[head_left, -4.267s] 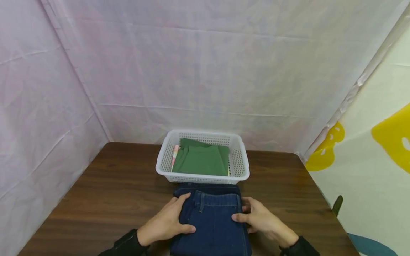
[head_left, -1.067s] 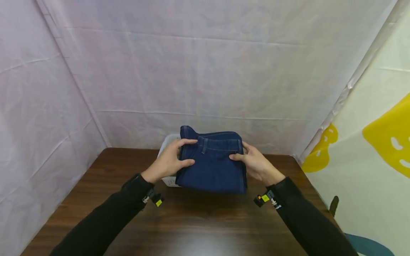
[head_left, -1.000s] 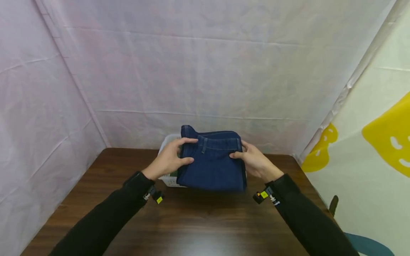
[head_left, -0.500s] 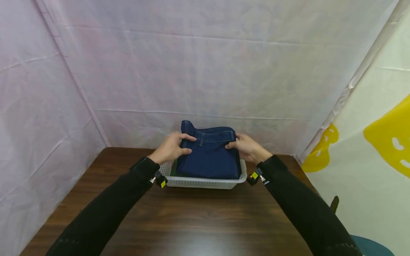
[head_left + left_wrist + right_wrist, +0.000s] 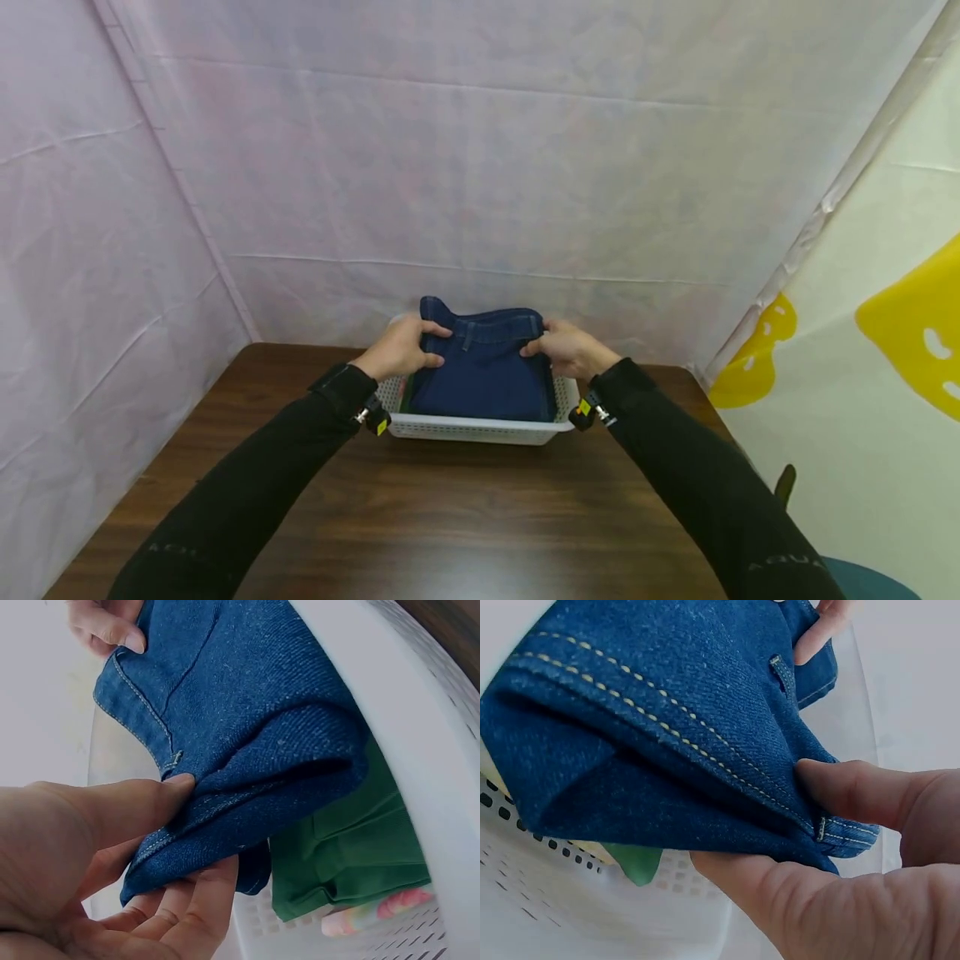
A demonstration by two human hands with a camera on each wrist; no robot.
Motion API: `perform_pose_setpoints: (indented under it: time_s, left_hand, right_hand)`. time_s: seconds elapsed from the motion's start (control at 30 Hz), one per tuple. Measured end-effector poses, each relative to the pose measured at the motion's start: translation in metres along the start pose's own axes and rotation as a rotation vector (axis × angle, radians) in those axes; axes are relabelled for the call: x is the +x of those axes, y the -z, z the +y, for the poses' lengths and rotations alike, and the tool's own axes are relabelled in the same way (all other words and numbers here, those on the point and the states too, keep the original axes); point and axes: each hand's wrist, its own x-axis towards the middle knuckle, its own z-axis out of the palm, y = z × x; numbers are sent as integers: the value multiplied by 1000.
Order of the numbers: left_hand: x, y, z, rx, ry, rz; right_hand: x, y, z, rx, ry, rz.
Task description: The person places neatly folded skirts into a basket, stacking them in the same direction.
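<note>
A folded pair of dark blue jeans (image 5: pixel 480 379) lies within the rim of the white plastic basket (image 5: pixel 472 430), its waistband end tilted up at the back. My left hand (image 5: pixel 401 346) grips the left edge, thumb on top and fingers underneath, as the left wrist view shows with the jeans (image 5: pixel 247 697). On the opposite edge my right hand (image 5: pixel 570 348) pinches the waistband corner of the jeans (image 5: pixel 667 712) between thumb and fingers. Under the denim, folded green cloth (image 5: pixel 349 840) shows, with a pink patterned cloth (image 5: pixel 379 909) beside it.
The basket stands at the far edge of a brown wooden table (image 5: pixel 450 517), close to a white sheet wall (image 5: pixel 480 167). Another sheet with yellow shapes (image 5: pixel 753 350) hangs on the right. A teal rounded object (image 5: pixel 870 579) sits at the lower right.
Both hands have lifted the jeans from the table in front of the basket, carried them forward and lowered them into it. The basket's front rim has come back into sight.
</note>
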Motion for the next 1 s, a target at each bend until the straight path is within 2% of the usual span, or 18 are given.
perform_pose_setpoints:
  time_s: [0.17,0.33,0.53,0.73,0.87,1.0]
  left_hand:
    - [2,-2,-2,4,5,-12]
    - [3,-6,-7,56,1,-23]
    - [-2,-3,-10,60,50,-124]
    - [-8,1,-16,145,-44,-43]
    - [-12,2,-21,143,-44,-54]
    - [-16,3,-23,167,-85,-17]
  right_hand:
    - [3,0,4,-40,1,-9]
    - [3,-1,8,-155,-2,-1]
    - [-2,7,15,-272,1,18]
    - [-5,13,18,-345,69,25]
    - [-10,14,21,-359,114,17]
    - [-15,16,25,-351,173,30]
